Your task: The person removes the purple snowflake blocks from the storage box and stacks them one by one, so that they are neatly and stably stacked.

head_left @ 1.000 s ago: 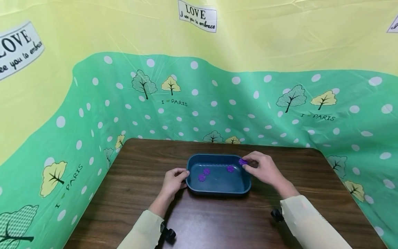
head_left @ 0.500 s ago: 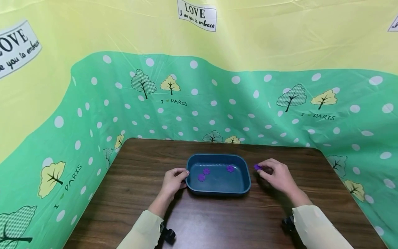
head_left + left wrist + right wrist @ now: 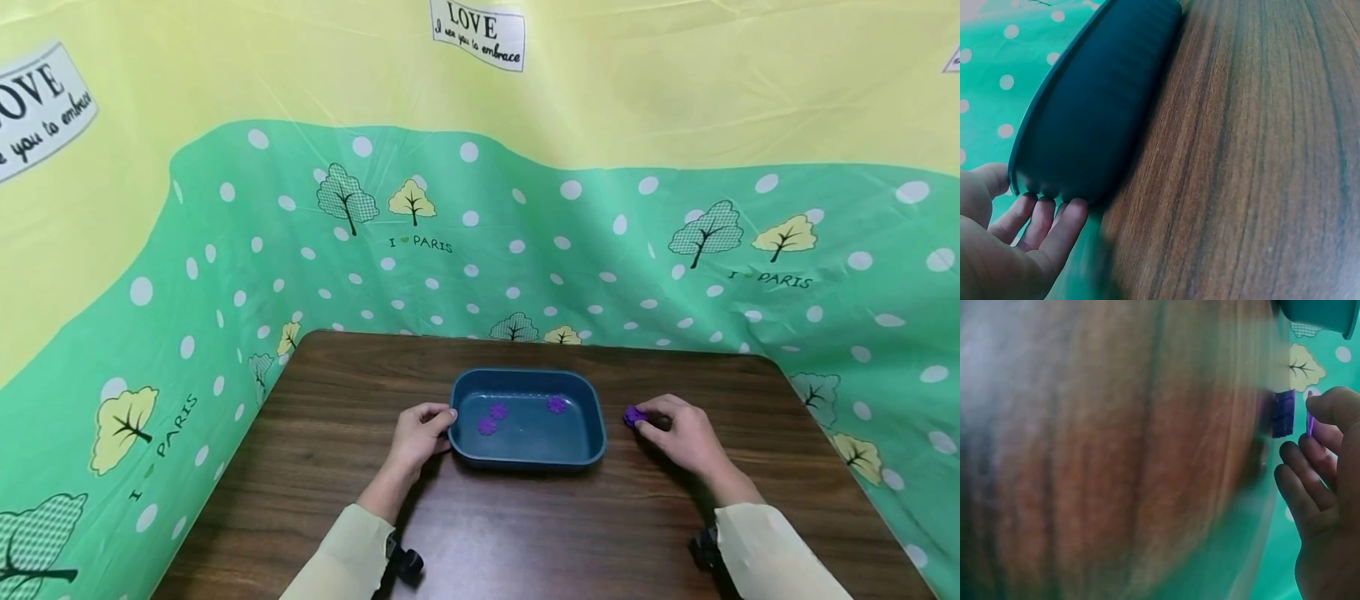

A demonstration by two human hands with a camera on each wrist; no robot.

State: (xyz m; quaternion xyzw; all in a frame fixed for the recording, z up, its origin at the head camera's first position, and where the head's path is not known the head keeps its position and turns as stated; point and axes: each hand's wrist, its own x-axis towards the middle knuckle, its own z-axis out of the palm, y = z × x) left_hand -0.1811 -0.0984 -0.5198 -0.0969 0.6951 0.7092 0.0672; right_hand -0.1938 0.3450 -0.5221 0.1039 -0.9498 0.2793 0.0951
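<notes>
A dark blue rectangular tray [image 3: 528, 454] stands on the wooden table, with 3 purple flower-shaped pieces [image 3: 556, 404] lying flat on its floor. My left hand [image 3: 417, 437] grips the tray's left end, thumb at the rim; in the left wrist view its fingers [image 3: 1041, 225] are against the outer wall. To the right of the tray, my right hand [image 3: 686, 433] pinches one thin purple flower-shaped piece [image 3: 1310, 422] between thumb and finger. Close by it, a short stack of purple pieces [image 3: 1283, 414] stands on the table, seen edge-on in the right wrist view.
The brown wood-grain table [image 3: 337, 383] spreads around the tray and both hands. Behind it hangs a green and yellow cloth [image 3: 570, 217] with dots and trees. Dark wrist devices [image 3: 407, 567] sit at both sleeves.
My right hand has moved from the tray's right rim, a purple piece in its fingers, rightward and a little nearer, to the stack. The left hand and tray have stayed put.
</notes>
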